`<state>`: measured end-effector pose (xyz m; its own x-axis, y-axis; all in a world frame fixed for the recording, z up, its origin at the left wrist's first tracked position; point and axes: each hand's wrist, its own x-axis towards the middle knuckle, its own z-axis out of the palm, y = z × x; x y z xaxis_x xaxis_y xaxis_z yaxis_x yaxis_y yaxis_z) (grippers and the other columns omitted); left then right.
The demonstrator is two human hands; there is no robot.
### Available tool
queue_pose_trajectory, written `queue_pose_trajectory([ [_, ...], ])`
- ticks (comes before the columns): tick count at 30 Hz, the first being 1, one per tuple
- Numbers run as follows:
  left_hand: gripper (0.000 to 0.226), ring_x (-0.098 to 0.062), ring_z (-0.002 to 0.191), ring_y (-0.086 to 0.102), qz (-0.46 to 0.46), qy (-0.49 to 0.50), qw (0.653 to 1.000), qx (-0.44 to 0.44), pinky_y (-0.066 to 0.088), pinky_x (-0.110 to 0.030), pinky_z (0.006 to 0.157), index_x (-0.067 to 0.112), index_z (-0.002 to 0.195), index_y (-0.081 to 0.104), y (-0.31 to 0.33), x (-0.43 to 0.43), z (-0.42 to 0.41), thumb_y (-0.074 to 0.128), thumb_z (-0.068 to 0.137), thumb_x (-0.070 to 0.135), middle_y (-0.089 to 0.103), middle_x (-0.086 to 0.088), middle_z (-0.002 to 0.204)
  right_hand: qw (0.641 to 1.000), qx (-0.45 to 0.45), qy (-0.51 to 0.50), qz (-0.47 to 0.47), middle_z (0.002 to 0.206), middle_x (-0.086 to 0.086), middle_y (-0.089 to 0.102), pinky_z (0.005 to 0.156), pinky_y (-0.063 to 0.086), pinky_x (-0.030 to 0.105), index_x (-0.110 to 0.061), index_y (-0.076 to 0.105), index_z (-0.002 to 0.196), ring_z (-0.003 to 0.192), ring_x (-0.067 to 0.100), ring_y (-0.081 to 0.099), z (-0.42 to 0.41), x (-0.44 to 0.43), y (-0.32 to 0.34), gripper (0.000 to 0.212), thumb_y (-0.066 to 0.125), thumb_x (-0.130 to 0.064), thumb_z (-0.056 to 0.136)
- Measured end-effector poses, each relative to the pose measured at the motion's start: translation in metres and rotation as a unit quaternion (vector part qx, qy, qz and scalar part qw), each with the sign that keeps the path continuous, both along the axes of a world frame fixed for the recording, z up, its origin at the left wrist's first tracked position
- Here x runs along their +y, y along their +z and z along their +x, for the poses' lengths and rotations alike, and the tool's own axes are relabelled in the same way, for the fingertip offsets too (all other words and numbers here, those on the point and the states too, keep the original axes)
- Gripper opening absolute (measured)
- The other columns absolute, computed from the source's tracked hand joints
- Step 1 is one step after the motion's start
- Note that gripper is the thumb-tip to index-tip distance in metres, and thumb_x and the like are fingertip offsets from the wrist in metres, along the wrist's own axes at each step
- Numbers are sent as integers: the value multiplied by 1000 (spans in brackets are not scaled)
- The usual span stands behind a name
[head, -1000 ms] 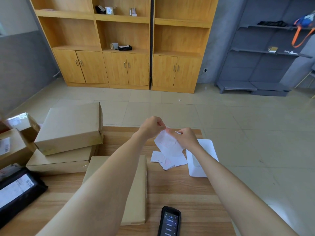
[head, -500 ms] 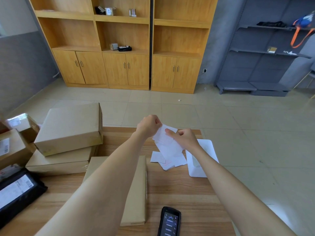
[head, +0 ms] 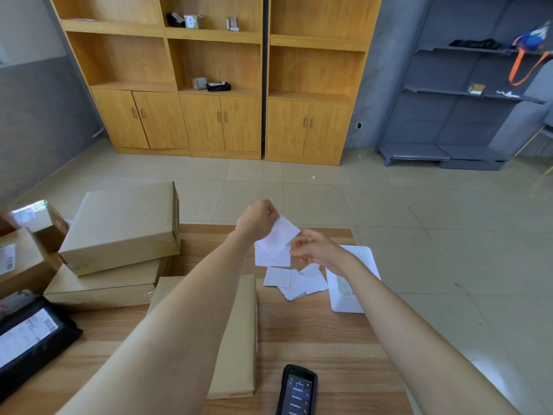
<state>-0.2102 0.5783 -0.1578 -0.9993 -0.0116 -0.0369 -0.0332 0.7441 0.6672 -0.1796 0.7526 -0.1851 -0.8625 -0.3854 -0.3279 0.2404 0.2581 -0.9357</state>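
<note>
Both of my hands are raised over the far part of the wooden table. My left hand pinches the top corner of a white paper slip with faint red print. My right hand has its fingers curled at the slip's lower right edge and pinches it there. A second white layer hangs just below the slip. Under the hands lies a loose pile of similar white slips on the table.
A white tray sits at the table's right edge. A flat cardboard box lies under my left forearm, and a black handheld device near the front edge. Stacked cardboard boxes and a black parcel bag fill the left side.
My hands have drawn apart. The left one moved up and left with the slip's corner, the right one moved right and down, and the slip now spreads wider between them.
</note>
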Motion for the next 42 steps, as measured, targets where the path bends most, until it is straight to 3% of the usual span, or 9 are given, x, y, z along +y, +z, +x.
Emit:
queue_pose_trajectory([
  [7, 5, -25, 82, 53, 8, -28, 999, -20, 44, -33, 72, 16, 92, 55, -2, 1, 0, 51, 94, 19, 60, -7, 93, 998, 22, -67, 2, 94, 6, 65, 70, 54, 27, -11, 61, 120, 78, 19, 63, -4, -6, -4, 32, 55, 0, 90],
  [14, 5, -25, 75, 54, 13, -42, 999, -20, 43, -34, 69, 14, 90, 56, -3, 1, -1, 53, 93, 18, 61, -8, 87, 995, 10, -95, -12, 88, 6, 63, 49, 46, 15, -9, 61, 123, 71, 13, 60, -6, -3, -5, 35, 49, 5, 93],
  [18, 6, -26, 73, 54, 19, -45, 999, -14, 45, -35, 69, 14, 88, 55, 0, 3, -2, 52, 92, 17, 58, -6, 76, 993, 1, -120, 5, 93, 7, 66, 61, 52, 21, -4, 64, 118, 77, 16, 63, -8, -1, -7, 29, 51, 2, 92],
  [22, 6, -26, 73, 55, 22, -46, 999, -9, 48, -38, 71, 14, 88, 55, 3, 5, -3, 52, 93, 17, 60, -7, 78, 992, 0, -121, 31, 95, 9, 66, 78, 51, 32, -3, 67, 105, 85, 22, 62, -8, 0, -8, 21, 51, 0, 92],
  [27, 6, -26, 74, 56, 15, -46, 999, -4, 49, -39, 73, 14, 89, 54, 1, 4, -3, 52, 94, 17, 61, -9, 84, 987, -31, -156, -8, 63, 0, 60, 60, 45, 20, -4, 54, 71, 57, 9, 58, -3, 1, -3, 25, 39, 2, 90],
  [32, 7, -26, 74, 56, 15, -49, 999, -6, 51, -42, 75, 13, 89, 55, 1, 3, -4, 52, 94, 17, 61, -10, 86, 983, -52, -175, -14, 97, 12, 72, 70, 54, 28, -4, 67, 94, 81, 23, 68, -4, -1, -3, 27, 43, -18, 94],
  [35, 7, -24, 75, 54, 7, -46, 999, -11, 45, -35, 69, 13, 90, 56, 2, 2, -4, 53, 94, 18, 60, -8, 85, 988, -67, -137, 6, 95, 12, 71, 76, 53, 29, -1, 69, 93, 78, 23, 67, 0, 1, -2, 15, 62, -11, 85],
  [37, 8, -23, 75, 53, 3, -49, 999, -15, 42, -33, 68, 12, 93, 58, 3, 0, -4, 54, 94, 19, 61, -7, 88, 990, -80, -113, -1, 94, 13, 69, 80, 51, 32, 3, 70, 102, 82, 24, 64, 1, 3, -3, 25, 70, -9, 80],
  [42, 8, -22, 71, 52, 8, -50, 999, -20, 42, -32, 66, 11, 92, 58, 4, -2, -5, 55, 94, 19, 60, -8, 88, 993, -75, -86, -13, 96, 14, 64, 75, 53, 26, -2, 67, 96, 86, 24, 59, 4, 2, -3, 11, 68, -3, 86],
])
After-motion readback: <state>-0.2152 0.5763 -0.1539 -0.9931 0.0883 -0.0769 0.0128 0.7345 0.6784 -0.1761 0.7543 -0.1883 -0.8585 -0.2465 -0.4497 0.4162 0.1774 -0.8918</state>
